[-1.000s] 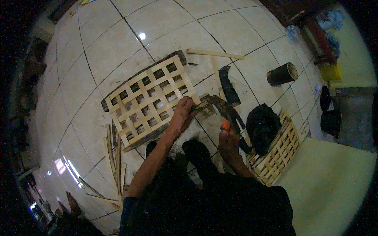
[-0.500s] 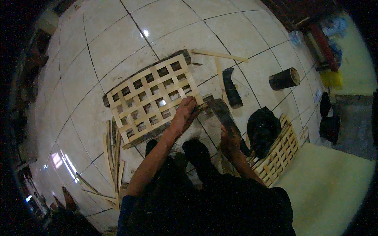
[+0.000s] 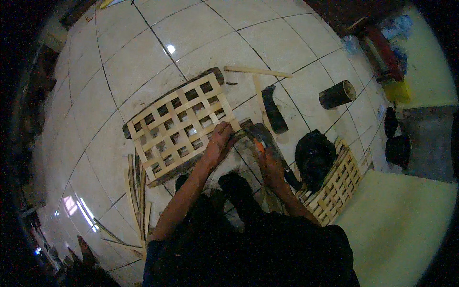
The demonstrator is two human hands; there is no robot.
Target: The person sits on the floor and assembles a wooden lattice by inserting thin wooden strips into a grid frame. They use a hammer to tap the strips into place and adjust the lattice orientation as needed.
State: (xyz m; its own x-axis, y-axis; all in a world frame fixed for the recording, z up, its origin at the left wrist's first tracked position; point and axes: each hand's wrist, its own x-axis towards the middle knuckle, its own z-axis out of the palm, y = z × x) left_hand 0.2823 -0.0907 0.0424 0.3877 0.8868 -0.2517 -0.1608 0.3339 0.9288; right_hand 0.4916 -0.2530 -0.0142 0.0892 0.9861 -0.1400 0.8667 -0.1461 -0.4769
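A woven lattice of pale bamboo strips (image 3: 195,108) lies on the tiled floor in front of me, resting across dark wooden pieces. At its right edge, near the close corner, my left hand (image 3: 221,140) is closed, with the fingertips pressed on the strip ends. My right hand (image 3: 271,165) is wrapped round a broad-bladed knife (image 3: 263,135) like a machete, partly hidden by the fingers. Its dark blade tip reaches the lattice's corner beside my left fingers, and a black handle end (image 3: 292,179) sticks out below the hand.
A dark curved piece (image 3: 274,110) and pale strips (image 3: 258,71) lie beyond the knife. Right of them are a dark cylinder (image 3: 337,94), a black bundle (image 3: 315,155) and a second woven lattice (image 3: 337,193). Loose strips (image 3: 136,191) lie to the left. My feet (image 3: 236,187) are close.
The knife and my right hand have shifted left and closer to my left hand. My left hand stays at the lattice edge. The whole view has moved slightly.
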